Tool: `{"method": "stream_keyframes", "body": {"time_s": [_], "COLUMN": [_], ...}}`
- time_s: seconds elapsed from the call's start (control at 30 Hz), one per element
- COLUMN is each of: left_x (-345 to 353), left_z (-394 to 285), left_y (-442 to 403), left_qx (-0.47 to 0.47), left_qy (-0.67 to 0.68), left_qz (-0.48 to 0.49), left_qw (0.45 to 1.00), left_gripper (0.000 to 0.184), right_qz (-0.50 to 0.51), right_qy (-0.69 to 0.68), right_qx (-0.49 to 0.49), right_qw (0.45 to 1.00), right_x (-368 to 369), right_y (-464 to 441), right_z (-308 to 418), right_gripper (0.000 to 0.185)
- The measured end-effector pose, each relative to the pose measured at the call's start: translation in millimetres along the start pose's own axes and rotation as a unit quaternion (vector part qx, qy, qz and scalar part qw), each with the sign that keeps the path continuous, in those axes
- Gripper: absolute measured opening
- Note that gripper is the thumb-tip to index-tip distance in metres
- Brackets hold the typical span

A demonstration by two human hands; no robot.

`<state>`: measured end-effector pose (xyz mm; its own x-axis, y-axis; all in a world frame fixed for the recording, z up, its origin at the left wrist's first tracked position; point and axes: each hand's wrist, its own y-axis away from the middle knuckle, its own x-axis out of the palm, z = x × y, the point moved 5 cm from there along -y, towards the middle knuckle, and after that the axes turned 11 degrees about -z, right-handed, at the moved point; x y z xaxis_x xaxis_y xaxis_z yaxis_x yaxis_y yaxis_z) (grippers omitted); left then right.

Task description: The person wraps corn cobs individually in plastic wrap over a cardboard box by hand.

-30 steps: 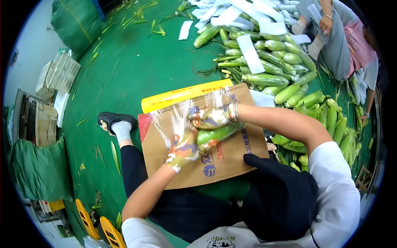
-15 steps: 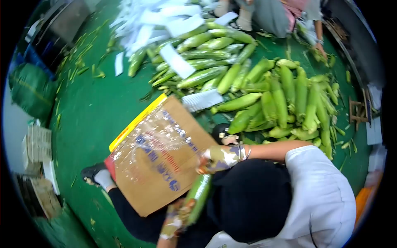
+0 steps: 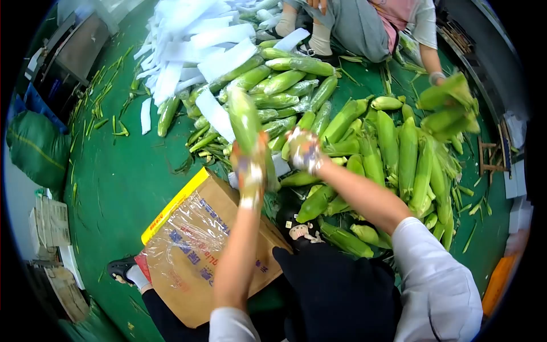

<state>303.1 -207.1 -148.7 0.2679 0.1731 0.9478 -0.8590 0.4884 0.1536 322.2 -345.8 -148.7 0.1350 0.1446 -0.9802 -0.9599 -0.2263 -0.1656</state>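
My left hand point(image 3: 250, 165), in a patterned glove and blurred, grips a wrapped corn cob point(image 3: 244, 117) that points up over the wrapped pile. To its right, my right hand point(image 3: 305, 149) is raised beside the corn, near the edge of the pile of unwrapped corn point(image 3: 373, 148); its fingers are blurred, and whether they hold anything is unclear. A cardboard box point(image 3: 188, 268) lies across my legs, with clear film on top and a yellow roll point(image 3: 175, 204) along its far edge.
Wrapped corn point(image 3: 273, 100) and white foam sleeves point(image 3: 196, 43) cover the floor ahead. A seated person point(image 3: 364, 28) at the upper right holds green corn point(image 3: 450, 108). Green sacks point(image 3: 39, 148) and white crates point(image 3: 52, 225) stand at left.
Both hands have moved from the cardboard forward to the corn piles, the left carrying the wrapped cob. The view has turned right. The other person's hand has lifted corn.
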Motion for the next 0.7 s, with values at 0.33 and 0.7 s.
{"method": "stream_keyframes", "body": {"time_s": [0.33, 0.7], "left_x": [95, 1], "left_z": [-53, -117], "left_y": [-13, 507], "left_qx": [0.316, 0.189], "left_qy": [-0.686, -0.824], "left_qz": [-0.072, -0.491], "left_qw": [0.651, -0.211], "left_gripper": [0.063, 0.095], "right_qz": [0.072, 0.148], "right_qy": [0.32, -0.435], "right_qx": [-0.169, -0.12], "right_qw": [0.929, 0.88], "right_x": [88, -106], "right_y": [-48, 63], "right_z": [-30, 159], "right_gripper": [0.031, 0.062]}}
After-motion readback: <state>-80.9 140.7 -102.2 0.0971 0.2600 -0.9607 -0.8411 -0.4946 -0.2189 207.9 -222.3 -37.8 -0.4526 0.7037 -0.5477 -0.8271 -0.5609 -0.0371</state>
